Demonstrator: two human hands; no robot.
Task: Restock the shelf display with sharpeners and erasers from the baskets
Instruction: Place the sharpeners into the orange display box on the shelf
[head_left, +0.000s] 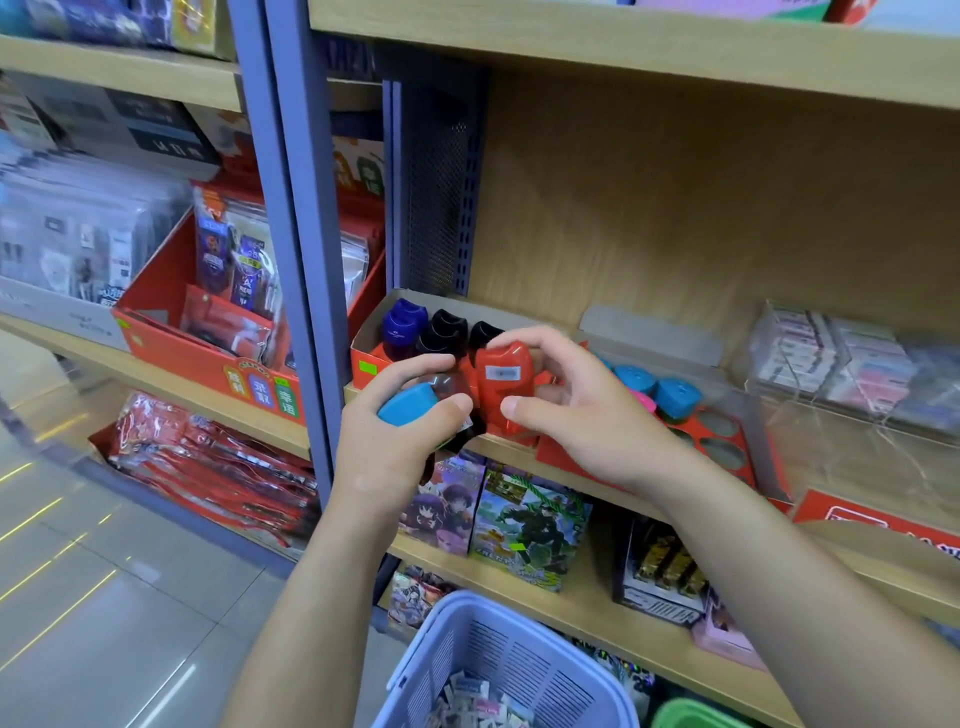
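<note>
Red sharpener (497, 387) is being pinched by the curled thumb and fingers of the right hand (582, 410) just before the display tray (363, 366), while the left hand (395, 447) is gripping a blue-capped sharpener (408, 408), whose crowded hold is probably risking a drop toward the basket (441, 623) below.

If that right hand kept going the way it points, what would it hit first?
Most likely the black sharpeners standing in the red display box, just behind the red sharpener the right hand holds, though depth is unclear.
</note>
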